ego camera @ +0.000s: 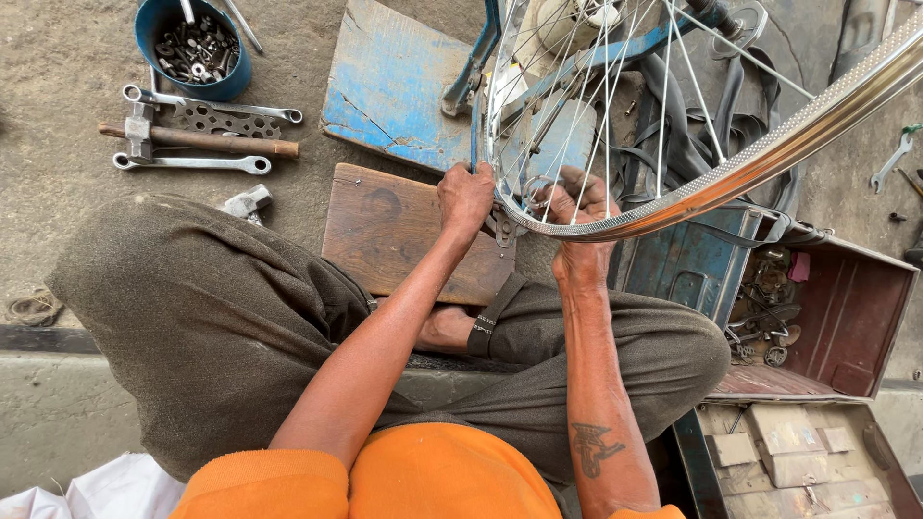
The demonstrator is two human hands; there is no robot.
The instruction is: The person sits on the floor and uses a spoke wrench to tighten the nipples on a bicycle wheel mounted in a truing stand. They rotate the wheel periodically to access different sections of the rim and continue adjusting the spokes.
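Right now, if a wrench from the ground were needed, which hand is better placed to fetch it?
Probably the left hand: the wrenches lie on its side, beyond the knee. The right hand grips the rim among the spokes, farther from them.

I read the head view as evenly lit by soft, diffuse daylight; shadows are faint and short. Glare runs along the chrome wheel rim [769, 159]. Focus is sharp throughout, without motion blur. Wide-angle distortion bends the rim and stretches the frame edges.
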